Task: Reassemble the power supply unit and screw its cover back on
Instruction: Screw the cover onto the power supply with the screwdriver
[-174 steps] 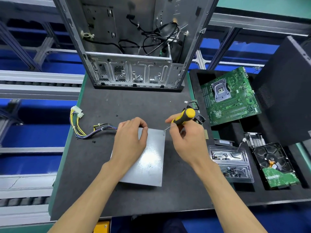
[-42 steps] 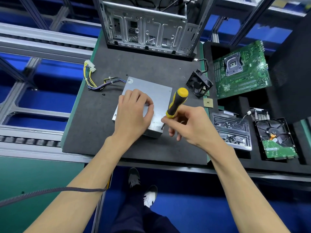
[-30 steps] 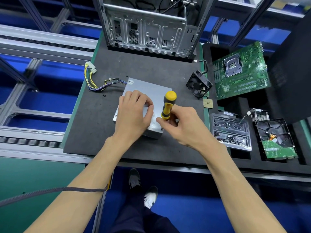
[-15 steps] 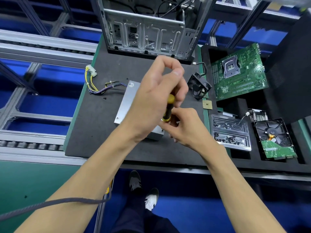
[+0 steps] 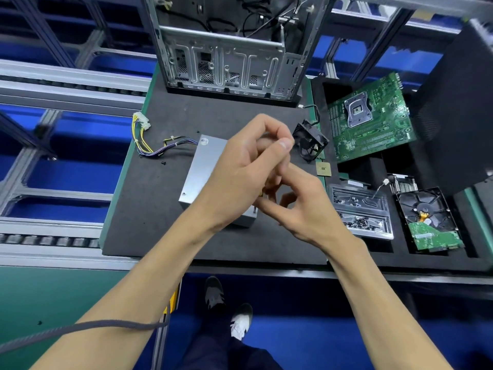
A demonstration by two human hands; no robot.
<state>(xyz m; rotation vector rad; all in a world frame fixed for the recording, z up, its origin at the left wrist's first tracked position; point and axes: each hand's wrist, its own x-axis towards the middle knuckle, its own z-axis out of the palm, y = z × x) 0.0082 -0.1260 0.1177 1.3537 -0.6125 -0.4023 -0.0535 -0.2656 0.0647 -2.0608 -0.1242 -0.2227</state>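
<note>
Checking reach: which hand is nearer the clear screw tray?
Right. The right hand sits just beside the screw tray's near edge; the left hand is farther off, over the power supply.

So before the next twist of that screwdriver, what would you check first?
1. Power supply unit flat on the mat: ok.
2. Cover seated on the unit: ok, as far as visible.
3. Screwdriver shaft at the near corner: ok; whether the tip sits in a screw: cannot tell, hidden.
4. Left hand curled over the handle top: ok.
5. Right hand pinching lower down: ok.
6. Unit braced against turning: not ok, neither hand holds it.
</note>
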